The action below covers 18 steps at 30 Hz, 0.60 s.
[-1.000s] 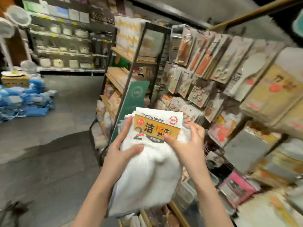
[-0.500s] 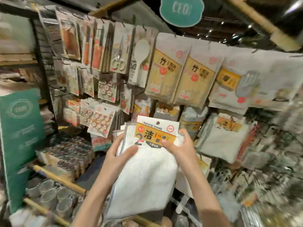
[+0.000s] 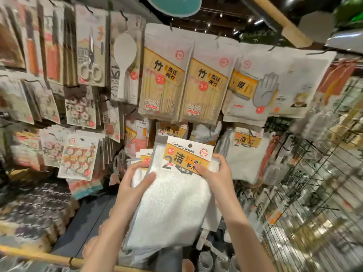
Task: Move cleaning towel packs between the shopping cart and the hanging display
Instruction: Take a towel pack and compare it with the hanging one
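Observation:
A stack of white cleaning towel packs (image 3: 172, 203) with orange and white header cards is held up in front of the hanging display (image 3: 196, 79). My left hand (image 3: 135, 185) grips the stack's left edge, thumb on the front. My right hand (image 3: 216, 177) pinches the front pack at its header card, thumb on the label. The front card's hang hole shows near its top. More towel packs (image 3: 245, 154) hang on hooks just behind and to the right. The shopping cart is out of view.
Bamboo stick packs (image 3: 163, 83), a glove pack (image 3: 253, 85), scissors (image 3: 90, 55) and a rice paddle (image 3: 123, 61) hang above. Hook packs (image 3: 78, 156) hang at left. A black wire grid (image 3: 314, 183) stands at right. A wooden shelf rail (image 3: 39, 256) runs below.
The view has swung right from the aisle to face the hanging display. Both hands have kept their grip and carried the towel stack closer to the hooks with towel packs.

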Each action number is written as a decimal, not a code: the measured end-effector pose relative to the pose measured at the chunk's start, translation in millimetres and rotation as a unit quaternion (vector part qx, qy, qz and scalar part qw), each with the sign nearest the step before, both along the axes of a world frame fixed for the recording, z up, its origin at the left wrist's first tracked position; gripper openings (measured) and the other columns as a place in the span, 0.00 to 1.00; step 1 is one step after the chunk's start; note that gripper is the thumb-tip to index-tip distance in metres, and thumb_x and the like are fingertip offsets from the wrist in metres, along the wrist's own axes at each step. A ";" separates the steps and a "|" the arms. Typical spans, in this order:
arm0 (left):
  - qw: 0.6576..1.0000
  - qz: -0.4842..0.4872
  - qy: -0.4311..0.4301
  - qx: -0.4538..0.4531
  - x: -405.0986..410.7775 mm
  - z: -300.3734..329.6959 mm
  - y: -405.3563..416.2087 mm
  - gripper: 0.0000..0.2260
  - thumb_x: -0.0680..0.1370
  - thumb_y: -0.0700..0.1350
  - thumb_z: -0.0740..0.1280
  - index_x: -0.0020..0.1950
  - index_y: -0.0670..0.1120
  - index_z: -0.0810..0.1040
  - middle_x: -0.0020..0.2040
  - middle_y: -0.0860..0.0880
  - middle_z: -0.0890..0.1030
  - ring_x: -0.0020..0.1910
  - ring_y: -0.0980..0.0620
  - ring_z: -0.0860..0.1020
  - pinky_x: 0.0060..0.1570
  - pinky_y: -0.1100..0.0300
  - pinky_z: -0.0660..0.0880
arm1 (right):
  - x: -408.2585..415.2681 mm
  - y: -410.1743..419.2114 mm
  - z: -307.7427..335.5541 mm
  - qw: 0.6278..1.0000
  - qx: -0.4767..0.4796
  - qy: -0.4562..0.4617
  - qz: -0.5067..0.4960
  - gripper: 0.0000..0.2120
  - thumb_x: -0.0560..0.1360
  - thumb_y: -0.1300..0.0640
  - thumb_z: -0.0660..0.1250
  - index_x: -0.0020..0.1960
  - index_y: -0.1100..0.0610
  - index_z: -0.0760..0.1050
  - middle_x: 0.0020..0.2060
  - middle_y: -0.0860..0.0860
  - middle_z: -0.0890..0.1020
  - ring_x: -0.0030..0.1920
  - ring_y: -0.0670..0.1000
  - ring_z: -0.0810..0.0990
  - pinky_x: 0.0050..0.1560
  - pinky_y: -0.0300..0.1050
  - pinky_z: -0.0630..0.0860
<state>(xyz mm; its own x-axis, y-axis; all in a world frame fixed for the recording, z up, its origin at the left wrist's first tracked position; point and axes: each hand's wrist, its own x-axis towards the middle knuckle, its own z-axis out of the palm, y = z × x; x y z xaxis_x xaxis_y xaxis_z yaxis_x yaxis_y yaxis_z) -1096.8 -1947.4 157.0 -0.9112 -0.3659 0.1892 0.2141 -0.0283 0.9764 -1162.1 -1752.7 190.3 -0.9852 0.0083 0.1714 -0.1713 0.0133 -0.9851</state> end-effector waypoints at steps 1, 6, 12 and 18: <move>1.000 0.002 0.006 0.000 -6.0 -1.2 6.4 0.12 0.69 0.49 0.75 0.49 0.53 0.77 0.50 0.64 0.78 0.50 0.72 0.74 0.53 0.63 0.68 | -4.1 8.3 -2.4 1.000 0.001 -0.003 -0.004 0.16 0.70 0.65 0.72 0.49 0.50 0.71 0.45 0.46 0.83 0.42 0.42 0.82 0.43 0.33 0.78; 0.999 0.031 0.013 -0.007 -30.6 -6.5 31.9 0.08 0.75 0.41 0.69 0.53 0.49 0.77 0.50 0.66 0.74 0.49 0.79 0.69 0.54 0.67 0.64 | -21.4 56.7 -9.8 0.999 -0.007 -0.004 -0.048 0.14 0.73 0.64 0.69 0.56 0.55 0.71 0.51 0.50 0.82 0.48 0.45 0.82 0.45 0.33 0.77; 0.999 0.023 0.032 -0.008 -65.4 1.1 80.5 0.10 0.74 0.41 0.70 0.53 0.51 0.77 0.51 0.70 0.73 0.51 0.77 0.68 0.51 0.69 0.65 | -58.4 135.7 -9.4 0.993 0.030 0.044 -0.107 0.21 0.71 0.66 0.71 0.55 0.46 0.70 0.55 0.50 0.78 0.54 0.47 0.79 0.47 0.34 0.76; 1.000 0.022 0.011 0.005 -86.0 -3.1 118.3 0.11 0.74 0.44 0.71 0.52 0.58 0.77 0.58 0.64 0.72 0.65 0.58 0.65 0.63 0.53 0.63 | -100.5 181.4 -10.7 0.985 0.050 0.041 -0.161 0.21 0.71 0.66 0.70 0.58 0.48 0.70 0.61 0.51 0.73 0.62 0.51 0.73 0.60 0.48 0.72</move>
